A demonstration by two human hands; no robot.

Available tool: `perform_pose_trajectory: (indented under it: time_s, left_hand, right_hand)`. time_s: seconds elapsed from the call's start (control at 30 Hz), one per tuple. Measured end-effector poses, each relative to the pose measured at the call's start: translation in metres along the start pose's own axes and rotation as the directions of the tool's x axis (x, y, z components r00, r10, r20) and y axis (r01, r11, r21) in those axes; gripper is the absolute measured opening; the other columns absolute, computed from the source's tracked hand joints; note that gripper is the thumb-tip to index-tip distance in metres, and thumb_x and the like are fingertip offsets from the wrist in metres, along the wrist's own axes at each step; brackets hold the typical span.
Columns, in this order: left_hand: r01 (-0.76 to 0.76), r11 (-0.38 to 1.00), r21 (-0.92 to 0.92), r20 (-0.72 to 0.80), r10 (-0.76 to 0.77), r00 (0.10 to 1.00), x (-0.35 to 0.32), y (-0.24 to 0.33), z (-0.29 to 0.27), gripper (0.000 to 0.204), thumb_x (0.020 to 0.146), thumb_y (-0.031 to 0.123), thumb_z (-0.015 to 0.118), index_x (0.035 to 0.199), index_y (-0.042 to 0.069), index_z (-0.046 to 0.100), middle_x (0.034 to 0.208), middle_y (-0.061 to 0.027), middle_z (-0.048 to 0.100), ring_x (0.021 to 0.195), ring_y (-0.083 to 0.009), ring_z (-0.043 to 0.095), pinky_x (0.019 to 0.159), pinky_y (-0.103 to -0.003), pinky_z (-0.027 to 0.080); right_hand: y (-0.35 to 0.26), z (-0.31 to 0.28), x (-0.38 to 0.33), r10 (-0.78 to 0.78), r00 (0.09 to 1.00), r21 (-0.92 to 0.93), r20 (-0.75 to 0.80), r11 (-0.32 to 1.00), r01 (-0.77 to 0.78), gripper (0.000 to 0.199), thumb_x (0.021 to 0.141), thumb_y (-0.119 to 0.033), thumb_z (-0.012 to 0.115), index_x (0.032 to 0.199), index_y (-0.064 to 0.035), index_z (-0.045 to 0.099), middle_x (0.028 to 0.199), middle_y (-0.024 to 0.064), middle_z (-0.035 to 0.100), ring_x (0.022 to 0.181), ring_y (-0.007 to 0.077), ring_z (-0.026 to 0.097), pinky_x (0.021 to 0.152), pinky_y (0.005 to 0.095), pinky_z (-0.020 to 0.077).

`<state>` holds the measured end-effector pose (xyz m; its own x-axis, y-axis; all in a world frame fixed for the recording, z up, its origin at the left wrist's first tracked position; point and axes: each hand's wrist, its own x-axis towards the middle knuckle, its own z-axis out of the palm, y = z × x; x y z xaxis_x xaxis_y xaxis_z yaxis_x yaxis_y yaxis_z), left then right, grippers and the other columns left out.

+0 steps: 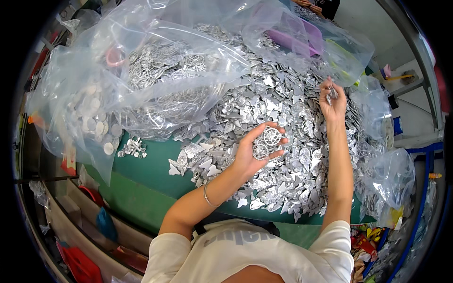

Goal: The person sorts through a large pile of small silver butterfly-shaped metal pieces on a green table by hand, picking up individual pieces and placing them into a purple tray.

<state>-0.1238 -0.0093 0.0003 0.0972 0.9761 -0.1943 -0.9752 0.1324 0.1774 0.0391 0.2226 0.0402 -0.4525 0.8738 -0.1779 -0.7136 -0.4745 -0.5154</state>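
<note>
My left hand (252,150) is over the middle of the table, palm up, with its fingers curled round a few round openwork silver metal pieces (270,137). To the right and farther off, my right hand (333,101) is closed on small silver metal pieces (332,93) whose exact shape I cannot make out. Under and between both hands spreads a wide heap of flat silver metal pieces (292,165), some of them butterfly-shaped.
Clear plastic bags (155,28) cover more silver pieces at the back left, with round discs (96,125) at their edge. A small pile (133,147) lies on the green tabletop (151,165). A purple scoop (302,33) lies at the back. Another person's hands (309,6) show beyond.
</note>
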Motion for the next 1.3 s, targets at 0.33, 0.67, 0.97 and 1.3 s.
perform_pose_trajectory:
  time_s: [0.33, 0.67, 0.97, 1.3]
  left_hand:
    - [0.012, 1.0, -0.011, 0.052, -0.011, 0.999, -0.002, -0.001, -0.005, 0.029, 0.091, 0.028, 0.045, 0.11, 0.008, 0.054, 0.11, -0.0149, 0.056, 0.095, -0.0288, 0.058, 0.069, -0.038, 0.054]
    - [0.02, 1.0, 0.017, 0.028, -0.02, 0.999, 0.0, -0.004, -0.002, 0.029, 0.091, 0.026, 0.043, 0.113, 0.009, 0.05, 0.111, -0.0151, 0.056, 0.094, -0.028, 0.059, 0.071, -0.039, 0.054]
    - [0.035, 0.999, -0.022, 0.012, -0.035, 0.999, 0.002, -0.003, -0.001, 0.026, 0.09, 0.024, 0.046, 0.112, 0.01, 0.05, 0.108, -0.0147, 0.056, 0.092, -0.0273, 0.059, 0.07, -0.039, 0.053]
    - [0.017, 1.0, 0.011, -0.042, -0.016, 0.999, -0.005, 0.0, 0.001, 0.024, 0.091, 0.024, 0.045, 0.11, 0.011, 0.052, 0.107, -0.012, 0.057, 0.091, -0.025, 0.058, 0.072, -0.037, 0.05]
  right_hand:
    - [0.01, 0.011, 0.057, -0.247, 0.962, -0.523, 0.117, -0.839, -0.152, 0.037, 0.069, -0.031, 0.073, 0.084, 0.0016, 0.065, 0.087, 0.0183, 0.066, 0.082, 0.0323, 0.065, 0.071, 0.0406, 0.0506]
    - [-0.058, -0.042, 0.05, -0.07, 0.998, -0.952, 0.003, 0.305, 0.024, 0.019, 0.078, -0.014, 0.053, 0.082, 0.0036, 0.058, 0.082, 0.0173, 0.061, 0.074, 0.0283, 0.061, 0.047, 0.0289, 0.0422]
    - [-0.042, -0.027, 0.051, 0.016, 0.998, -0.925, -0.057, 0.375, -0.059, 0.023, 0.076, -0.012, 0.063, 0.091, 0.004, 0.059, 0.086, 0.0155, 0.064, 0.073, 0.0264, 0.064, 0.048, 0.0254, 0.0455]
    - [0.022, 0.022, 0.048, -0.006, 0.985, -0.219, 0.174, -0.975, 0.032, 0.016, 0.075, -0.007, 0.058, 0.089, -0.0036, 0.066, 0.092, 0.0188, 0.065, 0.087, 0.0355, 0.064, 0.073, 0.0434, 0.0527]
